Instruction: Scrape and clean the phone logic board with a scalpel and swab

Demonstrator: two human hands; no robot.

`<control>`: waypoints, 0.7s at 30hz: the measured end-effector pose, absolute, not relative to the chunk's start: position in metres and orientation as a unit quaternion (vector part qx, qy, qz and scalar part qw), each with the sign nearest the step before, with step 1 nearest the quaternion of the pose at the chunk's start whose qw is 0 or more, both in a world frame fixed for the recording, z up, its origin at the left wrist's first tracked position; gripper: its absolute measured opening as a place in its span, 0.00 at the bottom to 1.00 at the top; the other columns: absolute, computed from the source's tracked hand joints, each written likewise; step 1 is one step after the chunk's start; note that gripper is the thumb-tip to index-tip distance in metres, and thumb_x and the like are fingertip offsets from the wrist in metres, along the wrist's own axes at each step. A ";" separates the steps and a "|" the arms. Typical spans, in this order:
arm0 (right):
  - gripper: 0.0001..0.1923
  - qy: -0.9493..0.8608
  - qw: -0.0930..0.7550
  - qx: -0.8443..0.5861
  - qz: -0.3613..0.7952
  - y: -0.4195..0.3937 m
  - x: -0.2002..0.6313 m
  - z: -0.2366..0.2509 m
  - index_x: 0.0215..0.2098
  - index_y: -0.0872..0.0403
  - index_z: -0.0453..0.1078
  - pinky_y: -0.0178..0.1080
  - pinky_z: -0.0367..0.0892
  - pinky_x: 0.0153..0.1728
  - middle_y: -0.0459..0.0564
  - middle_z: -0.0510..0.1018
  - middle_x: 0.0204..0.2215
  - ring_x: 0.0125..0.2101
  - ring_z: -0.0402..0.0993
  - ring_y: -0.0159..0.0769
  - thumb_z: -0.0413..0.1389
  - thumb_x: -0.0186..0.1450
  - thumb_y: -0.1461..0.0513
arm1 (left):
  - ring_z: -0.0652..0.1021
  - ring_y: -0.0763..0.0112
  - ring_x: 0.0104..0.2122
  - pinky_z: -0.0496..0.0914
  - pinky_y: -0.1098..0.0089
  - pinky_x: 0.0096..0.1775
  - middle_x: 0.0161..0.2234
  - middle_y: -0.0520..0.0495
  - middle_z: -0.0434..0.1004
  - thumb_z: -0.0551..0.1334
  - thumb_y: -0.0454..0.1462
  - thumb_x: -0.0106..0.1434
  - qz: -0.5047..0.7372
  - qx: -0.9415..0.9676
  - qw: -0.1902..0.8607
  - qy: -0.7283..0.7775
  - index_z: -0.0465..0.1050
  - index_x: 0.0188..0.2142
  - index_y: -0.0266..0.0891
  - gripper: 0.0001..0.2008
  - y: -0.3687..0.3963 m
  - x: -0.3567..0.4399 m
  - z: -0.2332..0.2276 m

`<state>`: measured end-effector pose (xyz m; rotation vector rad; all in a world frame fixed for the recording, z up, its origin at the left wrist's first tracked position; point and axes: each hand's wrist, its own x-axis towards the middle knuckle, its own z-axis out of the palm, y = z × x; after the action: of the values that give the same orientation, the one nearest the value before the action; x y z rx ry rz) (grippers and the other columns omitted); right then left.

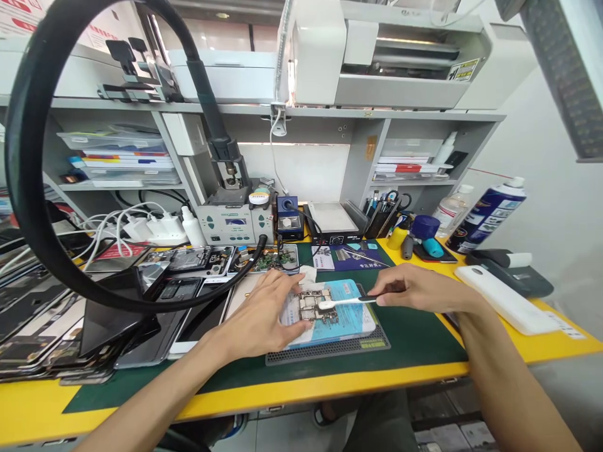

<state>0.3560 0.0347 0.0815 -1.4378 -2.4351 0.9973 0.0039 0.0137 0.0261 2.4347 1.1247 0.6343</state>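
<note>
Left hand (264, 317) lies flat at frame centre, fingers (288, 285) spread and pressing down on a circuit board (315, 306). No grip, just a hold-down; thumb tip sits at the board's lower left edge.

Right hand (414, 287) comes in from the right, fingers pinched around the handle of a white brush (346, 302). The brush lies nearly level, its head touching the board's right part.

The board rests on a blue pad (351, 326), which sits on a dark ribbed mat (330, 348), itself on a green cutting mat (414, 339) covering the yellow surface (551, 342). All of this is centre frame, slightly below the middle.

Left of the left hand: a stack of phones and dark screen panels (94, 326), running to the left edge. A second opened board (273, 257) lies just behind the left hand.

Behind, mid-frame: a grey soldering station (235, 223) with a black hose (28, 157) looping large across the upper left. Beside it to the right is a small hot plate (332, 220), then a tool cup (381, 216).

Right side: a blue spray can (487, 216) lying tilted, a white phone-shaped case (506, 298) near the right forearm.

Top of frame: a white machine (386, 56) on the shelf.
</note>
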 end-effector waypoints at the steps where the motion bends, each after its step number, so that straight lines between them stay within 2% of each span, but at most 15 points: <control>1: 0.21 -0.807 0.067 -0.482 0.333 0.035 0.361 0.084 0.42 0.51 0.84 0.43 0.69 0.37 0.53 0.86 0.40 0.39 0.80 0.48 0.62 0.68 0.44 | 0.71 0.48 0.59 0.66 0.46 0.63 0.56 0.40 0.76 0.68 0.49 0.65 0.225 0.867 0.191 0.401 0.60 0.69 0.40 0.37 0.014 0.004 0.026; 8: 0.22 -0.803 0.054 -0.481 0.347 0.037 0.367 0.088 0.42 0.52 0.84 0.42 0.68 0.37 0.52 0.85 0.37 0.37 0.78 0.46 0.63 0.67 0.44 | 0.70 0.46 0.60 0.65 0.45 0.64 0.56 0.40 0.76 0.68 0.50 0.65 0.221 0.867 0.186 0.406 0.60 0.69 0.39 0.38 0.013 0.005 0.026; 14: 0.22 -0.798 0.048 -0.467 0.378 0.039 0.362 0.084 0.40 0.53 0.84 0.40 0.67 0.34 0.51 0.83 0.34 0.33 0.75 0.41 0.64 0.65 0.44 | 0.70 0.48 0.59 0.64 0.47 0.65 0.56 0.41 0.76 0.68 0.48 0.66 0.215 0.871 0.186 0.401 0.61 0.68 0.38 0.37 0.014 0.004 0.027; 21: 0.25 -0.793 0.040 -0.473 0.383 0.047 0.376 0.085 0.40 0.54 0.85 0.40 0.67 0.34 0.52 0.83 0.33 0.32 0.75 0.42 0.66 0.63 0.42 | 0.70 0.49 0.59 0.64 0.48 0.64 0.56 0.41 0.76 0.68 0.49 0.67 0.215 0.872 0.190 0.398 0.60 0.69 0.39 0.37 0.014 0.004 0.028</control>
<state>0.3758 0.0473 0.0846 -1.4495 -2.4293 1.1726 0.0042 0.0136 0.0275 2.4499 1.1188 0.6034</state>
